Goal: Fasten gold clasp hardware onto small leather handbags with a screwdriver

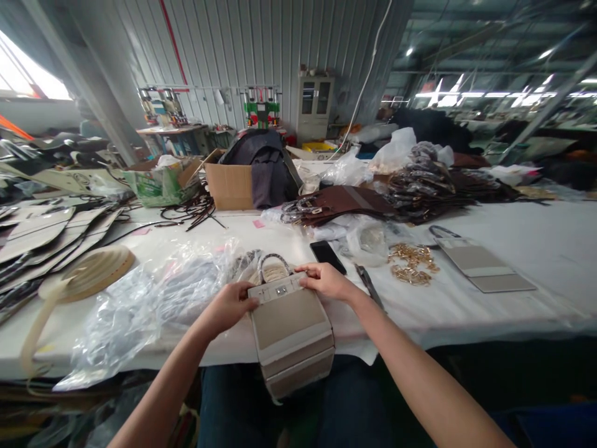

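Note:
A beige handbag panel (291, 323) with a looped handle (274, 260) and a small metal fitting (280, 290) hangs over the table's front edge above my lap. My left hand (232, 305) pinches its upper left corner, thumb on the front face. At the upper right corner my right hand (324, 280) grips the same panel between thumb and fingers. Just beyond the right hand lies a black phone (328, 256). A dark slim tool (369, 287), its kind unclear, rests beside my right wrist.
Gold metal fittings (413, 264) are piled to the right, near another beige panel (487, 264). Clear plastic bags (140, 298) and a tape roll (88, 274) lie to the left. Brown panels (345, 204) and a cardboard box (231, 186) stand farther back on the white table (550, 236).

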Demonstrator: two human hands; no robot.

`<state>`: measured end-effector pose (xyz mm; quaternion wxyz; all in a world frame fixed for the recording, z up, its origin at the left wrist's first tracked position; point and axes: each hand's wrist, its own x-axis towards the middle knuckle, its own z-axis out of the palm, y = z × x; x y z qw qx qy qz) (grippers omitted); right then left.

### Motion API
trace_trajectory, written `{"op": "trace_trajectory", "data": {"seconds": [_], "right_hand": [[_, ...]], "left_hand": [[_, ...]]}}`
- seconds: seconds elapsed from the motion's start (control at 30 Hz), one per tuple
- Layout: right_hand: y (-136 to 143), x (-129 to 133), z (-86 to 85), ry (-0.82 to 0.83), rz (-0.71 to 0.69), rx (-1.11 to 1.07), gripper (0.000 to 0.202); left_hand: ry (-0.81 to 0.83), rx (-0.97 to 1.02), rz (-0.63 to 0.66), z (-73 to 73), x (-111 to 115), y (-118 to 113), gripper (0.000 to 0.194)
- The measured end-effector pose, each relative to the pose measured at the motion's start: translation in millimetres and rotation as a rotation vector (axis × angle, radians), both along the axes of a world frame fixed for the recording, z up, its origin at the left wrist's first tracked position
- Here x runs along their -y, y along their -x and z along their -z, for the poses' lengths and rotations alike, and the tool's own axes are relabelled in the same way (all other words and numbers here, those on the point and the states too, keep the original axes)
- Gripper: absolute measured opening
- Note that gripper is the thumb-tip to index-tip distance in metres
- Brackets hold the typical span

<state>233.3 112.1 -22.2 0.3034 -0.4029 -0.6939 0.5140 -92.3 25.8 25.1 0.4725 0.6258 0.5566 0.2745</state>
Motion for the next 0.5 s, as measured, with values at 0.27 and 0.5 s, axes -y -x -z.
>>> {"op": "trace_trajectory", "data": {"seconds": [0.27,0.5], "right_hand": [[13.1,0.3,-0.5,-0.102,0.12,0.092,0.042],[9.3,5.2,7.9,-0.373,0.125,0.247,0.033]], "left_hand": [[-0.082,0.049,-0.33,19.9,1.0,-19.7,0.045],[-0.262,-0.175,-0.414,42.5,6.1,-12.9,0.066]]}}
